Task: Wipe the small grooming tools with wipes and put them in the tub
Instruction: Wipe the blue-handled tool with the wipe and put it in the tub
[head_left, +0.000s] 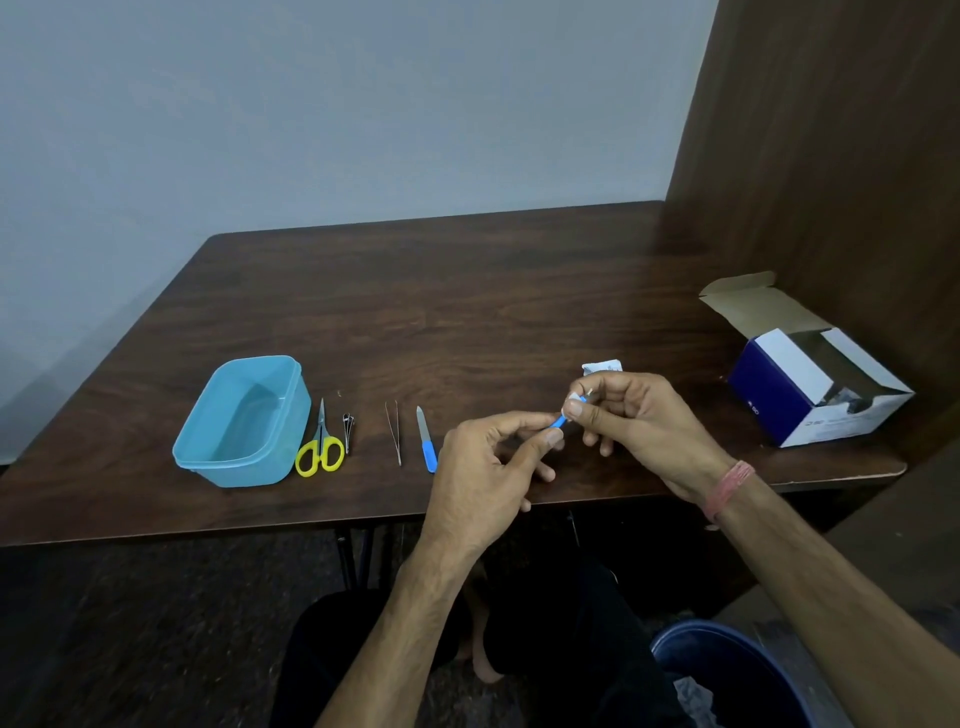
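Far left on the table sits the blue tub, open top, nothing visible inside. Just right of it, yellow-handled scissors, blades pointing away toward the wall, handles toward the near edge. Next, the nail clipper, small, long axis also running near-to-far. Then the tweezers, tips at the near end, legs spreading toward the far end. Beside them a blue-handled nail file, metal blade pointing away, handle toward the person, leaning a bit left at the top.

Now the hands, mid-table, above the front edge. Left hand pinches the lower end of a small blue-handled tool betw. thumb & forefinger. Tool's axis slants up and to the right, far end aimed at the right hand. That hand's fingers are curled, thumb & fingertips pinching a white wipe round the tool's upper end; the tip is hidden in the wipe, can't tell its shape.

Behind the right hand, a torn white wrapper lies on the table. Far right, an open blue-and-white box, flap up. Bottom right on the floor, a dark blue bin.
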